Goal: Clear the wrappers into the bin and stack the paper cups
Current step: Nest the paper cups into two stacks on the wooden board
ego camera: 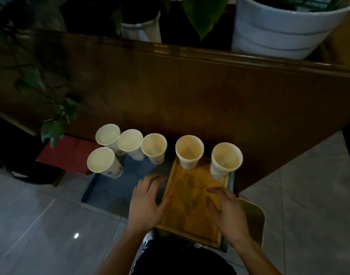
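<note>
Several white paper cups stand upright and empty on a low blue-grey table (110, 187): a cluster at the left (107, 133) (100, 159) (130, 139) (153, 144), and two at the far end of a wooden tray (192, 199), one (189, 148) left, one (226, 156) right. My left hand (150, 201) rests on the tray's left rim with fingers spread. Over the tray's right side hovers my right hand (226, 209), fingers apart, holding nothing. No wrappers or bin are visible.
A dark wooden panel (190, 92) rises just behind the cups. Beyond it stand a large white planter (285, 30) and a smaller pot (142, 29). Leafy stems (57, 124) hang at the left above a red object (69, 153). A yellowish stool seat (253, 217) lies right of the tray.
</note>
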